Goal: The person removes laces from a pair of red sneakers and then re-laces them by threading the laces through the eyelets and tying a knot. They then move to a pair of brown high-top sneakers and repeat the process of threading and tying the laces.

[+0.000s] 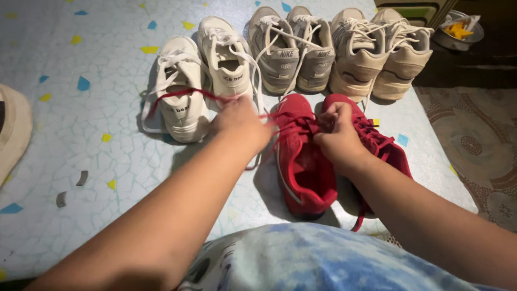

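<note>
Head view: our left hand (239,121) pinches a thin red lace (183,94) trailing toward 10 o'clock; our right hand (336,137) grips laces on the red suede sneaker (301,161) at centre. White sneakers (183,91) lie at 11 o'clock.

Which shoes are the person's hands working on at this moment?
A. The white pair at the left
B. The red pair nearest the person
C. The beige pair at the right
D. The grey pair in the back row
B. The left hand pulls a red lace taut out to the side, and the right hand pinches the lacing on the red pair.
</note>
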